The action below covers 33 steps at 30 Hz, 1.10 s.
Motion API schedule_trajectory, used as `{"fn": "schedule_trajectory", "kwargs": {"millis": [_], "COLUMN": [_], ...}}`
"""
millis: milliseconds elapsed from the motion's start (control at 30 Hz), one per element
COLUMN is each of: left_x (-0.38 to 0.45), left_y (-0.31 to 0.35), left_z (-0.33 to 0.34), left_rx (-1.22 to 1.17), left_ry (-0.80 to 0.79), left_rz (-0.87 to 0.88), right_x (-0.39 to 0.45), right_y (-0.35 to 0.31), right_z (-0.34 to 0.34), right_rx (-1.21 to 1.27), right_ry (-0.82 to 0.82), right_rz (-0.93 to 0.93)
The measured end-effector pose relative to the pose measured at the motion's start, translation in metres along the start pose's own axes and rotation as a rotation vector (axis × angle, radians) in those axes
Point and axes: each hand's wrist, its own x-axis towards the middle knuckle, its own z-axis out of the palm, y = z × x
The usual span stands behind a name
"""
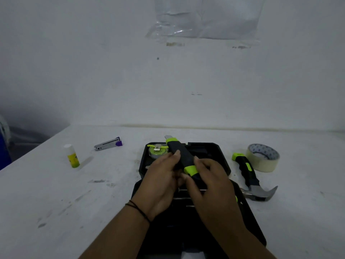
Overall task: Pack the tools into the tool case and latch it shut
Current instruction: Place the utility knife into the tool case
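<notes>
A black tool case (222,159) lies open on the white table in front of me. A green tape measure (156,151) sits in its far left pocket. Above the case I hold a black and green utility knife (180,154), its blade end pointing away. My left hand (162,176) grips the knife's middle from the left. My right hand (209,176) holds its near green end from the right. A claw hammer (249,176) with a black and green handle lies on the table right of the case.
A roll of masking tape (264,157) stands beyond the hammer. A glue stick (72,156) and a stapler (109,143) are on the table at the left. The white wall rises behind the table's far edge.
</notes>
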Motion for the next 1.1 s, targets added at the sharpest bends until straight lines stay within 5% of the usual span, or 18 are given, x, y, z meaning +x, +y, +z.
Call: {"fn": "schedule_trajectory", "kwargs": {"millis": [467, 767, 933, 1100], "left_x": [-0.037, -0.043, -0.039, -0.039], "left_y": [0.034, 0.021, 0.016, 0.011], "left_z": [-0.054, -0.062, -0.069, -0.071], "left_rx": [0.143, 1.013, 1.329, 1.467], "left_ry": [0.066, 0.158, 0.103, 0.044], "left_rz": [0.199, 0.726, 0.808, 0.764], "right_x": [-0.003, 0.0, 0.001, -0.001], "right_y": [-0.002, -0.004, -0.013, -0.013], "right_z": [-0.003, -0.008, -0.016, -0.01], "right_rx": [-0.037, -0.004, -0.095, -0.381], "right_ry": [-0.003, 0.125, 0.267, 0.02], "right_rz": [-0.013, 0.003, -0.182, -0.327]}}
